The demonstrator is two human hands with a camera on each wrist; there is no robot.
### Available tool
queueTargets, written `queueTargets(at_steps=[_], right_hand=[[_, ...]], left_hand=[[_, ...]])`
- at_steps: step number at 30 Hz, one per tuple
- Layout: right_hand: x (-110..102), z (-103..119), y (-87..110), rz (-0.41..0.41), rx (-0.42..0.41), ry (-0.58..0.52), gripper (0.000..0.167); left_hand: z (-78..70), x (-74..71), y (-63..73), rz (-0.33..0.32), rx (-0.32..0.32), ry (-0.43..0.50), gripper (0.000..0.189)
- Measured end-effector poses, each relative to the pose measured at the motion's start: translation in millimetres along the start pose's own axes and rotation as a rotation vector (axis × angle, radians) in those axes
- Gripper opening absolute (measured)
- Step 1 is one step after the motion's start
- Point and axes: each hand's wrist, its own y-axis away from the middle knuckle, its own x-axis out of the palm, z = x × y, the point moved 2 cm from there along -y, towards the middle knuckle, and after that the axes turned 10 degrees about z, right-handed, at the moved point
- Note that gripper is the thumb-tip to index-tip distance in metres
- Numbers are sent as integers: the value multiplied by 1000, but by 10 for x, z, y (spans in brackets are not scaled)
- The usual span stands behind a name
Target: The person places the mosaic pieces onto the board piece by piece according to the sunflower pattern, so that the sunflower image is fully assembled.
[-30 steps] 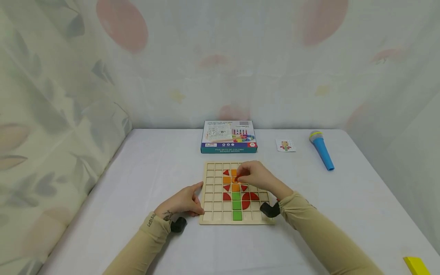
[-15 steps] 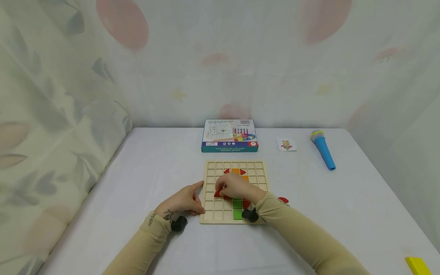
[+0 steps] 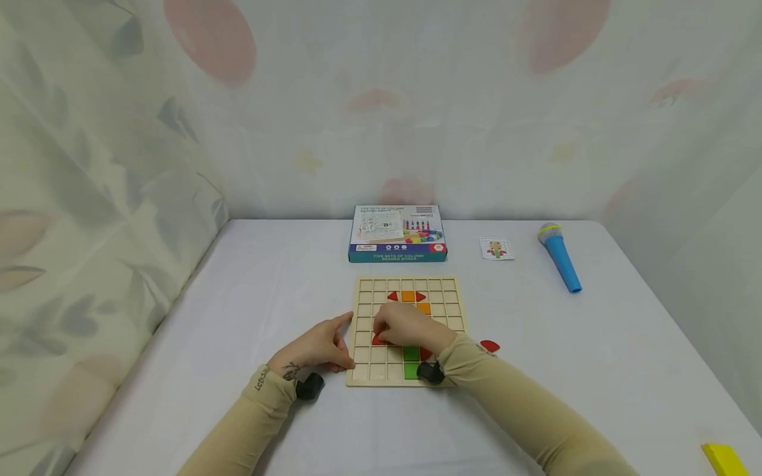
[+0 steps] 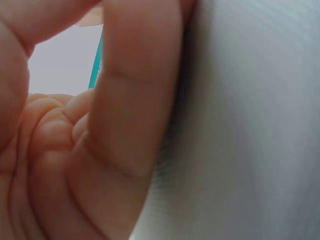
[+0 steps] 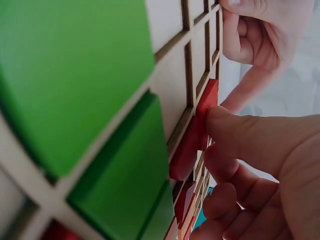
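Observation:
My right hand point(image 3: 412, 325) pinches a red quarter-circle tile point(image 3: 378, 340) between thumb and fingertips, low over the left part of a wooden grid board point(image 3: 370, 373). In the right wrist view this tile point(image 5: 208, 97) lies at the grid, beside another red tile point(image 5: 184, 152) set in a cell. Green tiles point(image 3: 411, 371), orange tiles point(image 3: 407, 296) and red triangles point(image 3: 421, 297) fill other cells; my right hand covers some. At the board's left edge, my left hand point(image 3: 315, 345) touches the frame with its extended index finger and thumb.
A flat boxed set point(image 3: 397, 253) stands behind the board. To its right lie a small pattern card point(image 3: 497, 248) and a blue toy microphone point(image 3: 562, 261). A loose red tile point(image 3: 490, 346) is right of the board, by my right sleeve. A yellow block point(image 3: 724, 459) sits front right.
My right hand has moved from the board's upper middle to its left part, leaving a red triangle in the top row. It now holds a red quarter-circle tile. My left hand stays put.

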Motion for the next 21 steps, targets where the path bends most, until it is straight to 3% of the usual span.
queueTargets(at_steps=[4,8,13,21], right_hand=[[-7,18,35,-10,-7,23,6],[-129,30,171,-82,-17,30,12],[-404,-54,465,-204,26,16,22],[-636,-447,1058,-345,173,0,28]], left_hand=[[13,-7,-9,4,-5,9,105],[22,-6,-24,8,-2,18,105],[36,-2,-42,4,1,14,105],[56,-12,-50,10,3,7,106]])
